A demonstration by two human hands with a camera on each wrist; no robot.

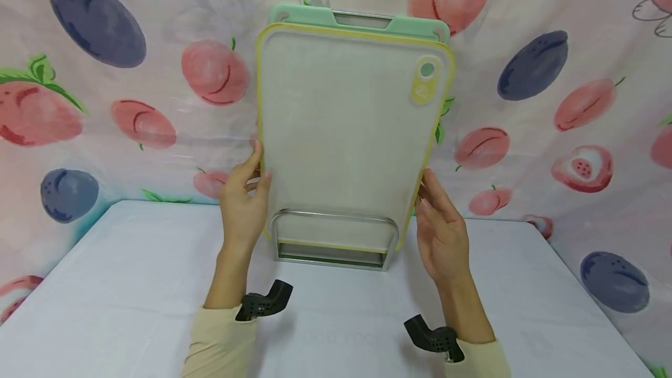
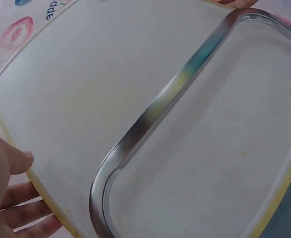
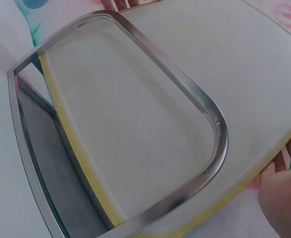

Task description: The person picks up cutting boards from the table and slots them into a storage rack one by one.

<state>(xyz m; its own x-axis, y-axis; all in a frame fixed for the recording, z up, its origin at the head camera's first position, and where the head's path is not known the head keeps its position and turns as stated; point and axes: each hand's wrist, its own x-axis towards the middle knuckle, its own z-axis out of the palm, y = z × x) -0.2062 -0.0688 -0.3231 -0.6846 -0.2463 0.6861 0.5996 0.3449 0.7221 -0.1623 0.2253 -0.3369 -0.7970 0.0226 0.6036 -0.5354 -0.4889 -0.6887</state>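
Note:
A white cutting board (image 1: 346,133) with a yellow rim stands upright, leaning slightly back, behind the front loop of a metal rack (image 1: 336,213). Its lower edge shows above the rack's bottom bar. My left hand (image 1: 244,203) grips the board's left edge, thumb toward the front and fingers behind, as the left wrist view shows. On the opposite side, my right hand (image 1: 443,232) holds the right edge, its fingertips at the yellow rim. Behind this board, a green cutting board (image 1: 304,14) with a handle slot sticks up at the top.
The rack stands on a table with a white cover (image 1: 336,319). A fruit-printed curtain (image 1: 173,86) hangs right behind and along both sides. Black wrist mounts (image 1: 265,301) sit on both forearms, over beige sleeves.

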